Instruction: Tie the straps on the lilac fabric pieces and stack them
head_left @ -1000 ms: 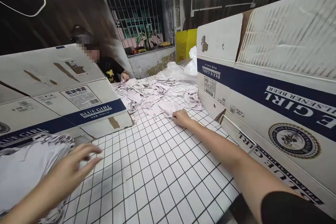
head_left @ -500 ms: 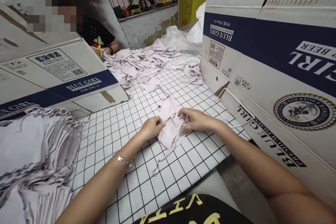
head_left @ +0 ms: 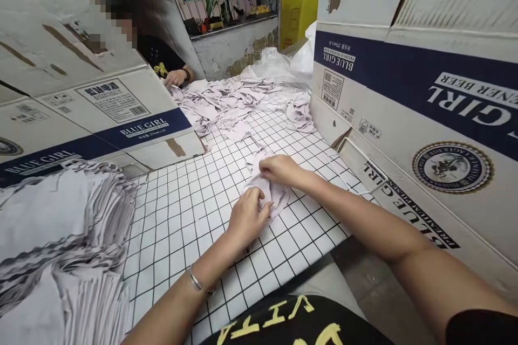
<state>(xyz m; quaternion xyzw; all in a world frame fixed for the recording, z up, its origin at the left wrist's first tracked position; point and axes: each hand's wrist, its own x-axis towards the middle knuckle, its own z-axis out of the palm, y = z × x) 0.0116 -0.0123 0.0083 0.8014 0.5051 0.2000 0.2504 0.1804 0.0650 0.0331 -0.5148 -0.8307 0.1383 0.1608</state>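
My left hand (head_left: pixel 246 216) and right hand (head_left: pixel 281 170) had closed in on the pale cloth piece (head_left: pixel 272 194) — both pinching it now, bunched smaller at counter (head_left: pixel 194 210) centre, loose heap (head_left: pixel 243 102) at twelve o'clock.

1. "BLUE GIRL" in white on the blue band of the left carton (head_left: pixel 133 129).
2. "BLUE GIRL" and "PREMIUM PILSENER BEER", upside down, on the right carton (head_left: pixel 404 81).
3. "VITTA" in yellow, upside down, on the black shirt (head_left: pixel 275 323).
4. Chinese label and barcode on the left carton, too small to make out.
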